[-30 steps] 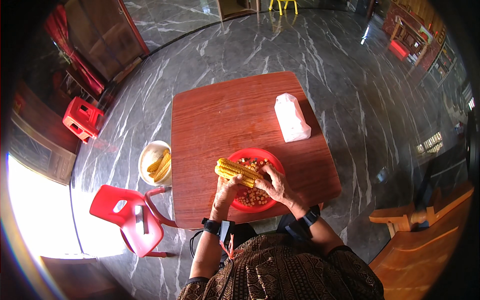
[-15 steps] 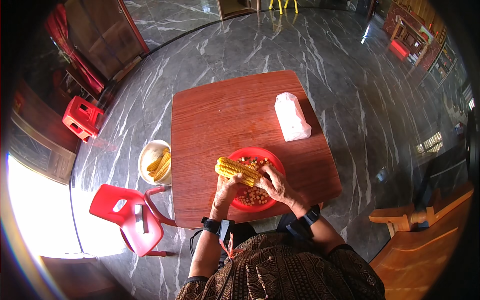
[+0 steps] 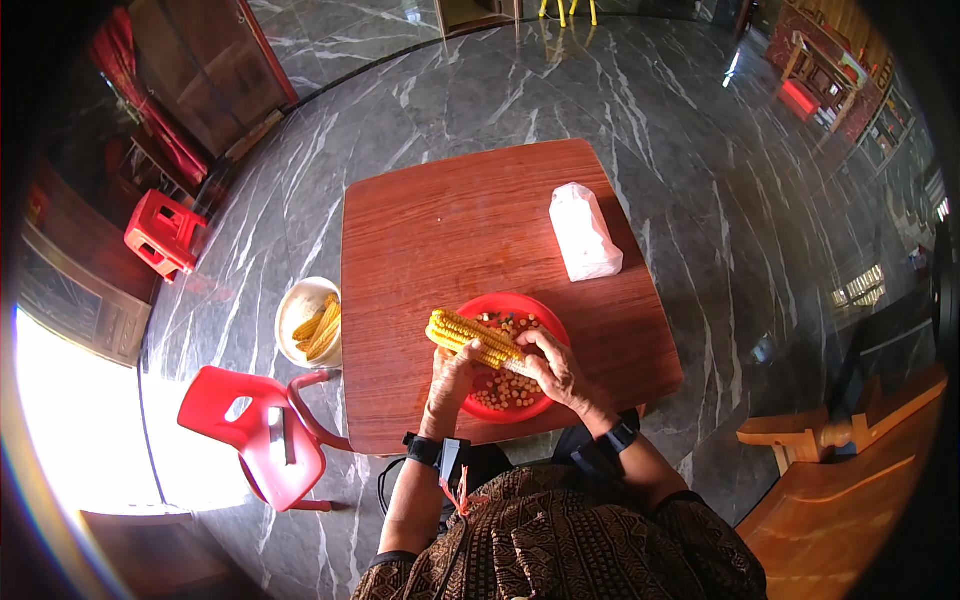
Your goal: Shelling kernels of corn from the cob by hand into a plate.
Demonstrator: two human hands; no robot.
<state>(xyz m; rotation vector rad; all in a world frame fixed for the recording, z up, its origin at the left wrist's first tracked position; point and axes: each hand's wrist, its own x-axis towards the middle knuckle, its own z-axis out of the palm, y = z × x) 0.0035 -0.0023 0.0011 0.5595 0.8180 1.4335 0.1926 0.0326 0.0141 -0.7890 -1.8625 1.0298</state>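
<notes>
A yellow ear of corn (image 3: 464,333) is held over the red basin (image 3: 560,330), its left end tilted toward the far side. My left hand (image 3: 452,375) is closed around the ear from the near side, with the thumb on top. At the ear's right end, where pale bare cob shows, my right hand (image 3: 556,368) grips it with curled fingers. Loose corn kernels (image 3: 508,393) lie in the basin beneath. The basin stands at the near edge of the reddish-brown wooden table (image 3: 440,230).
A white plastic-wrapped package (image 3: 583,235) lies at the table's right. Left of the table stands a white bucket (image 3: 290,318) holding several corn ears (image 3: 320,330). Nearby are a red chair (image 3: 265,430) and a red stool (image 3: 163,232). Wooden furniture (image 3: 850,480) stands at the lower right.
The ear has shifted slightly to the left and up in both hands. More of its pale, bare right end shows beside my right hand.
</notes>
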